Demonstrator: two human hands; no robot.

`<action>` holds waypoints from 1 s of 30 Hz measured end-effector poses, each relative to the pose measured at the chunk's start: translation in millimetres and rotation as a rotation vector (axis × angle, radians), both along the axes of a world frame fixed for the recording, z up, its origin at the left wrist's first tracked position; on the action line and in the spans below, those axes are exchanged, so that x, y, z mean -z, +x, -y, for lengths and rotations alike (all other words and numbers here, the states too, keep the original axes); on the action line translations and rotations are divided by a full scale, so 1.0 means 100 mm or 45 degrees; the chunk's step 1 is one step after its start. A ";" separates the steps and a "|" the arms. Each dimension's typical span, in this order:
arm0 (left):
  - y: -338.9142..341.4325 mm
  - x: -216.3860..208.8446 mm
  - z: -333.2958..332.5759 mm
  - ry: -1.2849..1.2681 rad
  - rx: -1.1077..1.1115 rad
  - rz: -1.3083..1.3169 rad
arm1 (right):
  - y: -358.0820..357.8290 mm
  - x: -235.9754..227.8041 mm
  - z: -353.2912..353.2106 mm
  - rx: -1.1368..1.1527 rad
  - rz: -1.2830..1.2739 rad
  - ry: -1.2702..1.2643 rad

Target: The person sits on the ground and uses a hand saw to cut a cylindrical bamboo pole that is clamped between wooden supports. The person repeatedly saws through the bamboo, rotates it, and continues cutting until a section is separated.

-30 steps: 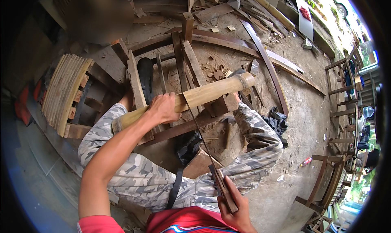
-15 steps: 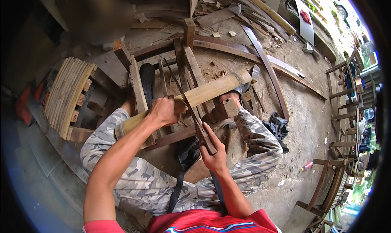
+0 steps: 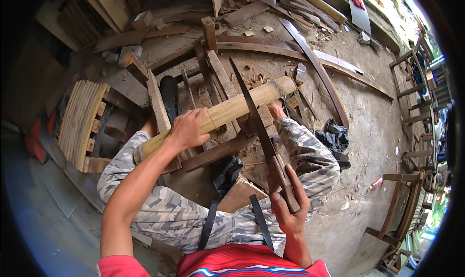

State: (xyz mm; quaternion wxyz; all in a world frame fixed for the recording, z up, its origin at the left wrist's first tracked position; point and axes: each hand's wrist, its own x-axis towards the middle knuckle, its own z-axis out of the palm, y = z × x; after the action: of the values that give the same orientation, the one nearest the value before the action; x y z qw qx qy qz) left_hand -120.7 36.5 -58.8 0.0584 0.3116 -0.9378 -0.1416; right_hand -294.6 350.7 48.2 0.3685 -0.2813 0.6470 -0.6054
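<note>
A thick bamboo pole (image 3: pixel 226 111) lies slantwise across a wooden frame (image 3: pixel 218 151) between my knees. My left hand (image 3: pixel 186 130) is closed over the pole's left part and presses it. Just right of its fingers, a thin dark cut line crosses the bamboo. In my right hand (image 3: pixel 290 202) is the wooden handle of a handsaw (image 3: pixel 262 135). Its long dark blade points up and away, crossing in front of the pole well to the right of the cut line. Whether the teeth touch the bamboo there, I cannot tell.
A slatted wooden stool (image 3: pixel 83 124) lies on its side at the left. Long planks (image 3: pixel 317 73) and wood scraps (image 3: pixel 247 13) cover the far floor. Black plastic (image 3: pixel 333 140) lies beside my right knee, and wooden furniture frames (image 3: pixel 411 98) line the right side.
The saw has come out of the cut line and moved right and toward me with my right hand. My left hand stays on the bamboo, its fingers now flatter.
</note>
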 end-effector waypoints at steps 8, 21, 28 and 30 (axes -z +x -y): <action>0.01 -0.04 -0.07 -0.136 0.123 -0.202 | 0.01 0.20 -0.10 -0.030 -0.010 0.077; -0.04 -0.25 0.07 0.054 -0.107 0.064 | -0.10 0.31 0.07 -0.117 -0.071 0.049; -0.04 -0.13 0.66 0.338 -0.178 0.196 | -0.10 0.30 0.13 -0.099 0.025 0.085; -0.03 -0.07 0.70 0.355 -0.215 0.154 | -0.10 0.29 0.13 -0.104 0.019 0.111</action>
State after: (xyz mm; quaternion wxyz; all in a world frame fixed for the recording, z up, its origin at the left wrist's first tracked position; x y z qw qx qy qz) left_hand -123.3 -33.6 -51.8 -0.0303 0.4022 -0.8813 -0.2461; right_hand -304.2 337.4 18.8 0.4097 -0.2866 0.6578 -0.5633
